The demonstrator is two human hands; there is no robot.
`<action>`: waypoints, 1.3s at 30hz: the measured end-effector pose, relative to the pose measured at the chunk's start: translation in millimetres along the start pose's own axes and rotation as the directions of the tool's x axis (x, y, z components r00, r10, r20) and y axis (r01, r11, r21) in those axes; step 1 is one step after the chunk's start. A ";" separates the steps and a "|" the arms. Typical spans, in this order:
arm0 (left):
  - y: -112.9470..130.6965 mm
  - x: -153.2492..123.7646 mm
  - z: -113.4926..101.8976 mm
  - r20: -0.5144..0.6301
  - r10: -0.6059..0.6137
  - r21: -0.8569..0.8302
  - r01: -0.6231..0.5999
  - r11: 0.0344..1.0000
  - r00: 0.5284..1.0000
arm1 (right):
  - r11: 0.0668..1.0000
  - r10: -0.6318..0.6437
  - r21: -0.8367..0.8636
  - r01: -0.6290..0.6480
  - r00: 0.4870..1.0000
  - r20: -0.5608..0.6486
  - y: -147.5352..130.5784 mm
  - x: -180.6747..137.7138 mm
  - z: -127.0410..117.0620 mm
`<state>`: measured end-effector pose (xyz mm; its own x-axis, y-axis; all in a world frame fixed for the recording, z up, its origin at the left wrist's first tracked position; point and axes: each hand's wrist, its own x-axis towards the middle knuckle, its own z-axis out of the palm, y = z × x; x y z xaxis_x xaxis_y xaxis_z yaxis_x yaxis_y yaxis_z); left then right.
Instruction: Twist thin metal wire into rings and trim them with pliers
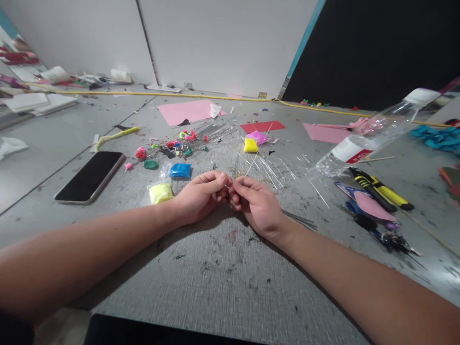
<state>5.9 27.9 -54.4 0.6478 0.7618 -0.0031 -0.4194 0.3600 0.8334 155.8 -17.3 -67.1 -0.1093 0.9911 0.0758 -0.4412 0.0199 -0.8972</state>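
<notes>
Both hands rest on a grey table (223, 268), fingertips meeting at its middle. My left hand (201, 194) is curled with thumb and fingers pinched together. My right hand (255, 203) is pinched too, and a thin wire (253, 165) rises from its fingertips up and to the right. What sits between the two pinches is too small to make out. Several loose wires (273, 167) lie scattered just beyond the hands. A pale yellow clay bag (160, 192) lies left of my left hand, with a blue clay bag (180, 170) behind it.
A black phone (89, 176) lies at the left. A yellow clay bag (250, 145), green clay (151, 164) and small pink clay flowers (140, 153) lie further back. A tipped plastic bottle (373, 134), a yellow-black tool (381, 189) and pink paper sheets (187, 111) are at right and back.
</notes>
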 end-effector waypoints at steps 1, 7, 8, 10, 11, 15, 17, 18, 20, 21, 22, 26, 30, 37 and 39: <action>0.4 0.1 -0.1 0.006 -0.007 0.002 0.007 1.000 1.000 | 1.000 0.005 0.013 -0.005 1.000 0.010 0.1 0.5 -0.3; 1.2 -0.7 -0.1 0.007 -0.032 -0.030 0.032 0.999 0.999 | 1.000 -0.024 -0.004 0.024 0.999 -0.042 -0.1 1.3 -1.9; 1.2 -0.9 0.2 0.000 -0.026 -0.032 0.026 0.999 1.000 | 0.999 -0.050 -0.023 0.049 0.997 -0.066 0.0 1.4 -2.2; 1.4 -1.2 1.2 -0.009 -0.022 -0.024 0.021 0.999 1.000 | 0.993 -0.108 -0.052 0.103 0.989 -0.105 0.5 1.8 -2.3; 1.7 -1.3 1.8 -0.011 -0.024 -0.018 0.024 1.000 1.000 | 0.991 -0.128 -0.050 0.123 0.985 -0.117 0.6 2.2 -2.1; 2.7 -1.2 4.1 -0.039 -0.036 -0.017 0.035 0.999 0.999 | 0.991 -0.115 0.049 0.121 0.987 -0.113 1.1 3.7 -0.3; 2.7 -1.1 4.5 -0.058 -0.030 -0.028 0.029 0.999 0.998 | 0.992 -0.090 0.083 0.099 0.990 -0.106 1.3 4.4 -0.2; 2.5 -1.2 4.6 -0.063 -0.023 -0.034 0.021 0.999 0.998 | 0.992 -0.076 0.089 0.086 0.991 -0.109 1.3 4.7 -0.5; 1.8 -1.4 5.0 -0.070 0.000 -0.044 -0.003 0.999 0.998 | 0.994 -0.043 0.090 0.054 0.992 -0.116 1.2 4.9 -1.4; 1.5 -1.7 5.3 -0.070 0.010 -0.047 -0.013 0.999 0.997 | 0.995 -0.025 0.088 0.036 0.993 -0.116 1.0 4.9 -1.9; 1.2 -2.0 5.7 -0.070 0.015 -0.049 -0.019 0.999 0.997 | 0.996 -0.010 0.084 0.020 0.994 -0.113 0.8 4.9 -2.3; 0.9 -3.2 6.8 -0.078 0.000 -0.038 -0.003 0.999 0.997 | 0.998 0.006 0.058 0.001 0.993 -0.120 0.9 5.3 -2.0; 2.0 -2.1 5.6 -0.079 -0.057 -0.038 0.054 0.998 0.995 | 0.999 -0.039 0.008 0.041 0.988 -0.150 2.9 7.0 -2.6; 4.5 0.7 7.7 -0.194 -0.074 -0.148 0.045 0.988 0.978 | 0.973 -0.154 -0.193 0.129 0.981 -0.118 -1.1 2.0 -6.0; 3.8 -0.5 9.5 -0.218 -0.051 -0.107 0.028 0.994 0.975 | 0.941 -0.203 -0.301 0.158 0.971 -0.126 -4.3 -0.9 -4.9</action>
<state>10.0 23.8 -45.9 0.5139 0.8417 -0.1658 -0.4670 0.4366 0.7690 162.1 -17.6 -65.5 0.0959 0.9749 0.2010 -0.1643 0.2146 -0.9628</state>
